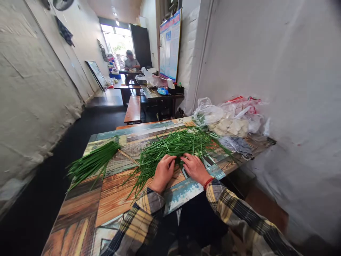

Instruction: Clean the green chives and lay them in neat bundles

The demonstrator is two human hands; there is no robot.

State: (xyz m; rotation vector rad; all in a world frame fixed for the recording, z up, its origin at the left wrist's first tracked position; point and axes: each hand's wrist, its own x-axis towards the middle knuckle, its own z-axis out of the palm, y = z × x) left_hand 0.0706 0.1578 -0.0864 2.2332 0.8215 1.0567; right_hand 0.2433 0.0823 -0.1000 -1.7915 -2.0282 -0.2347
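A loose, tangled heap of green chives (173, 144) spreads across the middle of the wood-patterned table (82, 213). At its near edge my left hand (163, 172) has its fingers curled closed on some chives. Close by on the right, my right hand (195, 167), with a red bead bracelet at the wrist, bends its fingers onto the chives at the same edge; its fingertips are partly hidden among the stalks. To the left lies a neater bundle of chives (94, 160), its stalks lined up.
At the table's back right sit plastic bags (229, 121) with pale contents, and a grey cloth (236, 145) before them. A bench (133, 108) and another table (153, 93) stand beyond. A person (131, 64) sits far back near the doorway. A white wall (279, 81) borders the right side.
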